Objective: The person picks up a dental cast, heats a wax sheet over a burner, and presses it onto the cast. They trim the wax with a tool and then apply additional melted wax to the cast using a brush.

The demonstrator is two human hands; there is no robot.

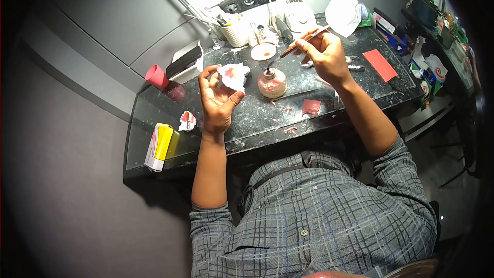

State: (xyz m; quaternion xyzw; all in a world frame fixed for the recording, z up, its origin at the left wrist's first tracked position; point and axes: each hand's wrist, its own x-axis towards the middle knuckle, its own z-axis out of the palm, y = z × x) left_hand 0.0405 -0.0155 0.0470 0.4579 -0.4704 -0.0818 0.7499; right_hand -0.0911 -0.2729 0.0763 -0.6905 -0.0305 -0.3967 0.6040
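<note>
My left hand (218, 104) is closed round a white plaster dental cast (234, 76) with pink wax on it, held up over the left half of the table. In my right hand (328, 57) a wax knife with a brown handle (291, 50) is pinched, its blade pointing down and left. That blade reaches just above the neck of a round glass spirit burner (272, 86), which stands between my hands. Left of my left wrist, a second plaster cast with red wax (187, 120) lies on the tabletop.
A yellow and white box (160, 146) and a red cup (156, 76) are at the left. Wax sheets (380, 65) and scraps (311, 106) lie on the dark table (247, 134). Behind stand a small dish (263, 52), a brush holder (236, 35) and a white bag (343, 12).
</note>
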